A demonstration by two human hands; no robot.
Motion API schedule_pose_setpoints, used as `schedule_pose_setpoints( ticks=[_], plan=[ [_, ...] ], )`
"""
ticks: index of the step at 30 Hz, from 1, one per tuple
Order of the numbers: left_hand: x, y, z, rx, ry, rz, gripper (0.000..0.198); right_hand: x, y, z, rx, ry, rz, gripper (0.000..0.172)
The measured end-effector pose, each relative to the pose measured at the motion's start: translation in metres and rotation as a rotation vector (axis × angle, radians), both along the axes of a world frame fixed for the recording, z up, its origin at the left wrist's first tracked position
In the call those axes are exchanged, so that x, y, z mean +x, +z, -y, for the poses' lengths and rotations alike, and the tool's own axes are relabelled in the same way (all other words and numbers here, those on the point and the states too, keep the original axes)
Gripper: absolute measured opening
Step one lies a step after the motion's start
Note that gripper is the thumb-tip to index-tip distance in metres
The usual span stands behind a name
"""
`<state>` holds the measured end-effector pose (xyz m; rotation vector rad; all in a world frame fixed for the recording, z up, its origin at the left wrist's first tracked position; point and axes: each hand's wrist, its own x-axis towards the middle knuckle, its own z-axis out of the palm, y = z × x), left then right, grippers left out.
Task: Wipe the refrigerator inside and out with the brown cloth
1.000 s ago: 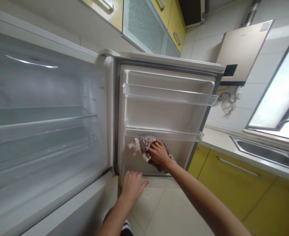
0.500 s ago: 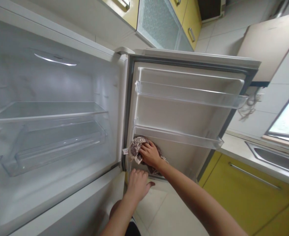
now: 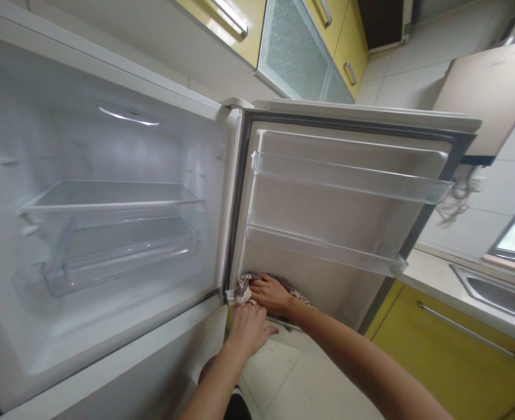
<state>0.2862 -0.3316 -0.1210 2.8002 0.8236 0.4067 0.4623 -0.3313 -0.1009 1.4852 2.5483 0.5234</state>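
Observation:
A brown-and-white patterned cloth (image 3: 245,287) is pressed against the lower inner side of the open fridge door (image 3: 319,213), close to the hinge. My right hand (image 3: 271,294) lies on it with the fingers curled into the fabric. A white tag sticks out from the cloth's left end. Just below, my left hand (image 3: 249,329) is at the bottom edge of the door by the hinge corner, thumb spread away from the fingers. Its fingertips reach the cloth's lower edge; whether they touch it, I cannot tell.
Two clear door shelves (image 3: 327,251) run across above the cloth. Inside the fridge are a glass shelf (image 3: 117,193) and a clear drawer (image 3: 121,268). Yellow cabinets (image 3: 454,344) and a sink (image 3: 498,294) stand to the right; below is a tiled floor (image 3: 310,385).
My right hand and the cloth have moved down along the door, closer to my left hand. The whole view has shifted slightly, and my left hand has hardly moved.

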Motion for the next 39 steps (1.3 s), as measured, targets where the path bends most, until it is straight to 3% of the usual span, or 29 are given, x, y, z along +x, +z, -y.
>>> schedule_pose_setpoints(
  ticks=[3, 8, 15, 28, 33, 39],
  plan=[
    [-0.003, 0.0, 0.0, 0.011, -0.012, 0.015, 0.054, 0.002, 0.0, 0.007, -0.078, -0.001, 0.0, 0.024],
    [-0.007, -0.003, -0.002, 0.021, -0.026, 0.03, 0.053, -0.004, -0.003, 0.014, -0.073, -0.093, -0.067, 0.034],
    [-0.01, -0.004, -0.003, 0.021, -0.036, 0.053, 0.053, -0.012, -0.006, 0.011, -0.105, -0.125, -0.15, 0.019],
    [-0.011, -0.004, -0.005, 0.026, -0.032, 0.065, 0.053, -0.019, 0.0, 0.005, -0.168, -0.145, -0.05, 0.013],
    [-0.012, -0.002, -0.007, 0.015, -0.039, 0.055, 0.053, -0.029, 0.016, 0.006, -0.255, -0.139, 0.01, 0.013],
    [-0.012, -0.001, -0.007, -0.007, -0.034, 0.07, 0.047, -0.026, 0.064, 0.003, -0.401, -0.038, -0.05, 0.026]
  ],
)
